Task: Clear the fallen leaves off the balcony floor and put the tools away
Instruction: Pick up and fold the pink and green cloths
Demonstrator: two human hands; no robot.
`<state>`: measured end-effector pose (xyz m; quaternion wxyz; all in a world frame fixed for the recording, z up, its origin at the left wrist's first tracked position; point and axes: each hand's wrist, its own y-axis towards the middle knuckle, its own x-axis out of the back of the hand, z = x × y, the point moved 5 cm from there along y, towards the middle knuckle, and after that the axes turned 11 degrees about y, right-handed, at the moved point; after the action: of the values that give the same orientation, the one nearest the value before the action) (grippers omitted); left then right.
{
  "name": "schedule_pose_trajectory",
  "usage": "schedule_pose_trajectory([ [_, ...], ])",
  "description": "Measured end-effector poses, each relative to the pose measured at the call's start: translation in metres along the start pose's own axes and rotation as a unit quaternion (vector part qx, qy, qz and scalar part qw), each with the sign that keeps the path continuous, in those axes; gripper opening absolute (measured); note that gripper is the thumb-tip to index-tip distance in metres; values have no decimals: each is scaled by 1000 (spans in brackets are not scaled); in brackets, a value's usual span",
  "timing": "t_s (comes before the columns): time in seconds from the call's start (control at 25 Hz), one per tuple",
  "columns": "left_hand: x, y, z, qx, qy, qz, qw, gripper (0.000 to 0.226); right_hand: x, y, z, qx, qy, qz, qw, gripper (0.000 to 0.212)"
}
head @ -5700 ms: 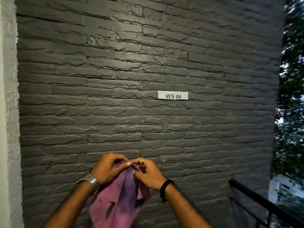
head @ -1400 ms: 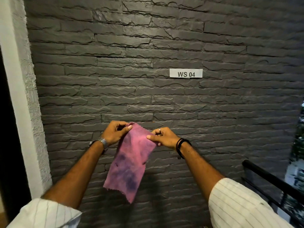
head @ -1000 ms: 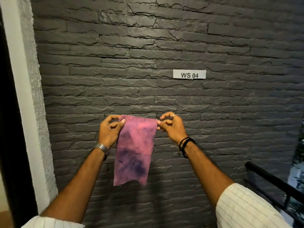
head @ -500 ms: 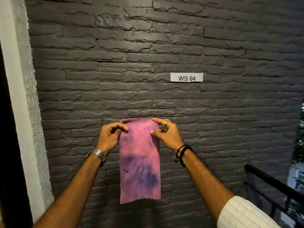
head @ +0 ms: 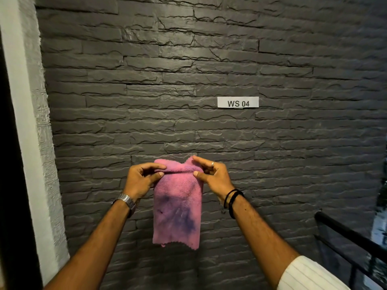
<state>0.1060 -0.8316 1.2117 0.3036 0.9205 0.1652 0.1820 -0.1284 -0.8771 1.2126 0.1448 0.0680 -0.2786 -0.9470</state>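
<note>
Pink cloth (head: pixel 177 203) hanging below the WS 04 label (head: pixel 238 102), top edge folded over, pinched between thumb and fingers of left hand (head: pixel 140 181) and right hand (head: pixel 211 176).

The dark stone wall (head: pixel 188 84) stands straight ahead of me and blocks any reach forward. My left hand (head: pixel 139 181) and right hand (head: pixel 211 176) pinch the pink cloth (head: pixel 177 208) in front of that wall, and the cloth hangs between my forearms, filling that gap. Left of the wall a white pillar (head: pixel 27 143) closes that side. Right of the wall, low down, a black railing (head: pixel 351 235) bars the way. Above my hands, before the wall, the air is open up to the label (head: pixel 238 102).
</note>
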Motion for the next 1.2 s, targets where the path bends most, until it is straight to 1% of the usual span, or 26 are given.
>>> schedule_pose_trajectory([
  [0.16,-4,-3,2,17,-31,8,999,28,2,-4,-2,-18,11,-17,1000,53],
  [0.32,-9,-7,4,42,-40,22,998,39,4,-9,-7,-40,21,-31,999,57],
  [0.44,-16,-12,2,47,-55,57,996,57,3,-10,-12,-55,38,-22,998,67],
  [0.52,-20,-14,3,34,-35,78,996,64,3,-10,-16,-70,33,-7,997,80],
  [0.56,-20,-14,4,29,-23,71,997,61,2,-11,-17,-75,26,6,997,87],
  [0.64,-16,-12,7,35,-19,30,999,45,1,-15,-20,-87,25,31,995,98],
  [0.72,-14,-11,13,57,-29,0,998,31,2,-16,-23,-91,38,39,994,102],
  [0.8,-14,-13,18,80,-40,5,996,26,6,-15,-23,-86,45,35,995,99],
  [0.84,-15,-13,22,89,-50,16,995,27,9,-13,-24,-88,47,29,995,95],
  [0.96,-18,-15,26,99,-53,45,993,31,17,-13,-28,-119,45,3,992,71],
  [1.04,-18,-14,17,78,-49,36,995,36,18,-12,-24,-120,34,-25,992,53],
  [1.08,-16,-12,7,55,-59,17,997,43,18,-10,-17,-90,39,-45,994,48],
  [1.12,-13,-7,-5,26,-84,-8,996,53,17,-7,-4,-44,58,-65,995,48],
  [1.16,-8,-1,-17,-8,-110,-40,993,66,17,-4,10,4,84,-79,993,54],
  [1.2,-4,4,-26,-33,-124,-64,990,79,16,-1,23,43,104,-78,991,65],
])
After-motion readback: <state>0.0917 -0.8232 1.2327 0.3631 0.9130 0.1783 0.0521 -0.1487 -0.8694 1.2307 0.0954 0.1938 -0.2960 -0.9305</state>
